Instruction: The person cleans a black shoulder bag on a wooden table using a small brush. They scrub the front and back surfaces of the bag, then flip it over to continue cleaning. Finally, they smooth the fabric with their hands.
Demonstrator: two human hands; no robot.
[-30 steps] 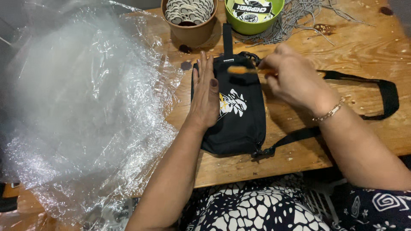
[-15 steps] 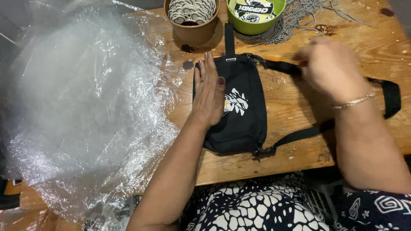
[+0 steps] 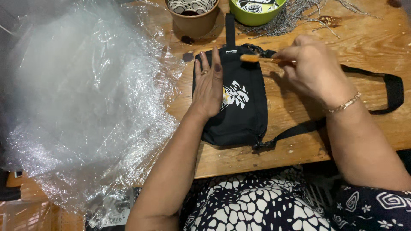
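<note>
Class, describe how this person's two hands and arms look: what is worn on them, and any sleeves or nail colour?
Both forearms are bare, with no sleeves reaching them. The left hand wears a gold-coloured ring on one finger, and its nails are painted dark. The right hand has a thin gold-coloured chain bracelet at the wrist. No gloves or watch show. Lower down, clothing with a dark-and-white pattern is visible.

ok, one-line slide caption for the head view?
Left hand flat on a small black fabric pouch on the wooden table; right hand holds a slim orange-brown tool.
</note>
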